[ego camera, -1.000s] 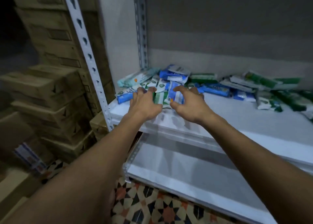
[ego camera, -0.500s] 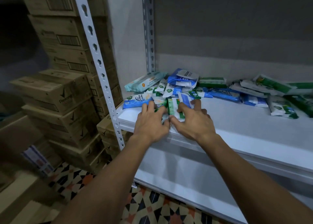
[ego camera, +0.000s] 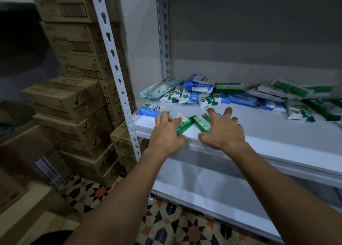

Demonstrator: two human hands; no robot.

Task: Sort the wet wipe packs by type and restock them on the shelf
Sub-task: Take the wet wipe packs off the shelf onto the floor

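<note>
Both hands are at the front edge of the white shelf (ego camera: 277, 133), near its left end. The left hand (ego camera: 166, 132) lies palm down with its fingers curled over a small green pack (ego camera: 184, 125) that sits at the very front edge, the thumb tucked under by the shelf lip, so it grips that pack. The right hand (ego camera: 223, 130) is spread wide, fingers straight and splayed, pressing down on a second green pack (ego camera: 202, 123) that lies tilted just beside the first; the two packs nearly touch at their inner corners. Just left of the left hand's fingers, near the front left corner of the shelf, a blue-and-white pack (ego camera: 152, 110) lies flat. The rest of the wet wipe packs are heaped along the back edge: a pale teal pack (ego camera: 160, 87) in the back left corner, leaning against the upright, a blue pack with a white label (ego camera: 199, 82) on top of several small white-and-green ones, and further right a loose row of green and white packs (ego camera: 296, 91) running toward the right end, some overlapping. A lower shelf (ego camera: 212, 189) shows beneath the arms. To the left of the perforated metal upright (ego camera: 118, 72) stand stacks of brown cardboard cartons (ego camera: 74, 100), and the floor has patterned tiles (ego camera: 185, 226)
</note>
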